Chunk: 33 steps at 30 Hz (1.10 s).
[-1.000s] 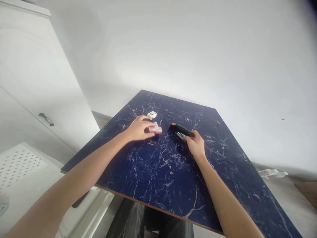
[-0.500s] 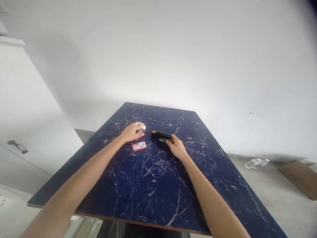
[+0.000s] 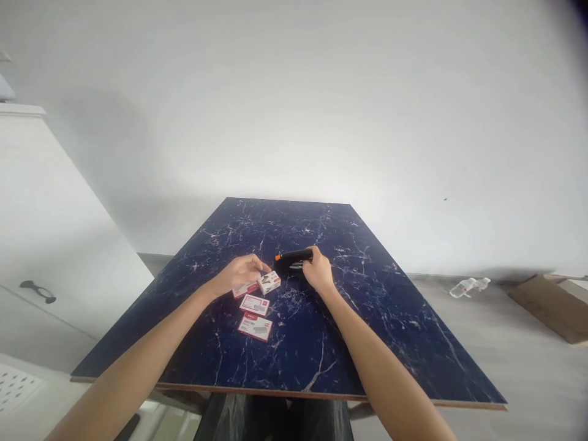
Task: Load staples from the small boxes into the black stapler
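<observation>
My left hand point(image 3: 241, 274) is on the left of the table, its thumb and fingertips closed on the edge of a small white box point(image 3: 269, 282) with dark and red print. Partly under that hand lies a red-and-white packet point(image 3: 245, 290). Two more flat packets of the same colours lie nearer to me, one a middle packet point(image 3: 254, 305) and the other a front packet point(image 3: 255, 327). My right hand point(image 3: 318, 269) grips the rear of a black stapler point(image 3: 294, 257) with an orange tip, which points left toward the box. Its grip hides the stapler's back end.
The dark blue marble-patterned table point(image 3: 294, 343) stands against a pale wall point(image 3: 294, 110). To the left is a white cabinet point(image 3: 55, 220) with a dark handle point(image 3: 37, 291). On the floor at right lie clear plastic bottles point(image 3: 468, 286) and a cardboard box point(image 3: 549, 306).
The view has shifted, so the hands appear lower. More of the red-and-white packets now shows, and the small box sits plainly at my left fingertips. My right hand still holds the stapler.
</observation>
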Tool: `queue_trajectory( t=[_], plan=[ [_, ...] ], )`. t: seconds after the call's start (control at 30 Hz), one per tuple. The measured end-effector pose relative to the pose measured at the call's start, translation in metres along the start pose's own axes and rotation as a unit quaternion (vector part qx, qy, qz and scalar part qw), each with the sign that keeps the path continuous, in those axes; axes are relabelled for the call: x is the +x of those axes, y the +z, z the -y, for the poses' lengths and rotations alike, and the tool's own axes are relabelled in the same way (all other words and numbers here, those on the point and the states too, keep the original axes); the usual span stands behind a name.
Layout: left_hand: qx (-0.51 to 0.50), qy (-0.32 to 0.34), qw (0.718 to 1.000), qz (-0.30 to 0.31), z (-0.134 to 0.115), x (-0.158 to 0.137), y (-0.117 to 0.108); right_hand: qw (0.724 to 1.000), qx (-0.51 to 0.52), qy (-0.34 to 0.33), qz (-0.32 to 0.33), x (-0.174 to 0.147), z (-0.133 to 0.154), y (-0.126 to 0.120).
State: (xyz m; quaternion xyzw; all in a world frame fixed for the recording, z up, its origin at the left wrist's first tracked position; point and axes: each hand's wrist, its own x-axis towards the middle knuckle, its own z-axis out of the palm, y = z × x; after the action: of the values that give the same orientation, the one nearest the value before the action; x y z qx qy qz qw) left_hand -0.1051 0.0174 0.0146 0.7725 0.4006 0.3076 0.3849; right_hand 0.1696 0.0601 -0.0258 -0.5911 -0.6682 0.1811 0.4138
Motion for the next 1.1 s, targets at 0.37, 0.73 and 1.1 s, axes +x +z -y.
queue_trajectory(
  t=[0.37, 0.73, 1.1],
  plan=[
    [0.115, -0.078, 0.989, -0.059, 0.04, 0.029, -0.006, 0.963, 0.089, -0.144, 0.209, 0.004, -0.002, 0.0],
    [0.111, -0.055, 0.986, -0.11, 0.041, 0.022, -0.011, 0.97, -0.005, -0.095, 0.224, 0.015, -0.01, -0.031],
    [0.266, -0.051, 0.954, 0.13, 0.006, -0.012, -0.056, 0.99, -0.094, -0.091, -0.043, 0.008, 0.009, -0.045]
  ],
)
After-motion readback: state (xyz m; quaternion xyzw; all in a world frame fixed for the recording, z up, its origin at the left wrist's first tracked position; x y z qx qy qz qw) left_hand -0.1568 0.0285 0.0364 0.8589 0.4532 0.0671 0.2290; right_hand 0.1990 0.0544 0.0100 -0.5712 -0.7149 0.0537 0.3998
